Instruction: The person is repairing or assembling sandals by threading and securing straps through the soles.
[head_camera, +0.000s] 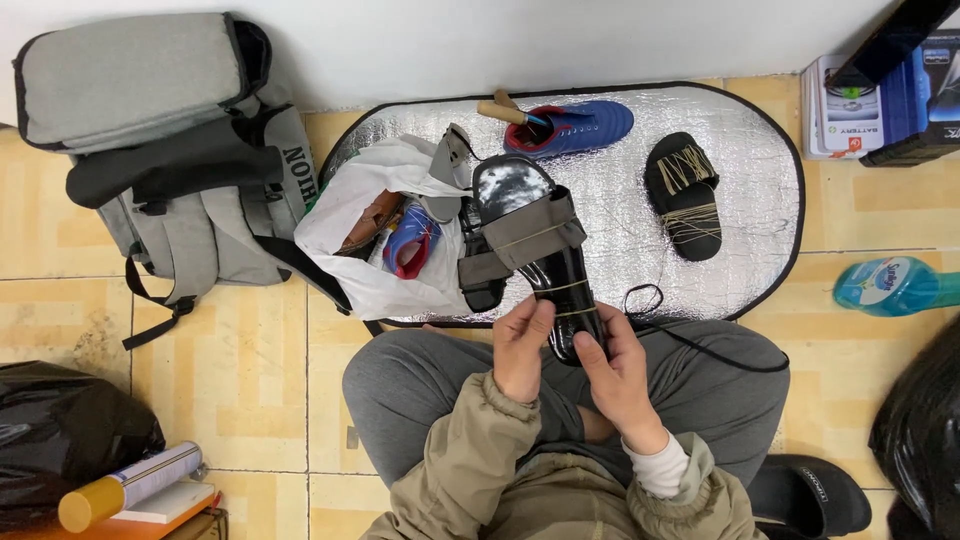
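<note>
While seated, both hands grip one black slide sandal (535, 245)
left hand (522, 350) and right hand (618, 375) clamp its string-wrapped heel, above silver foil mat (760, 200)

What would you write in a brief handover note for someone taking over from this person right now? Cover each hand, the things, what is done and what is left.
Left hand and right hand: both grip the heel end of the black slide sandal, held over the lap.
Done: elastic bands cross that sandal; the second black sandal lies banded on the silver mat.
Left: blue shoe on the mat and the shoes in the white bag carry no bands.
</note>
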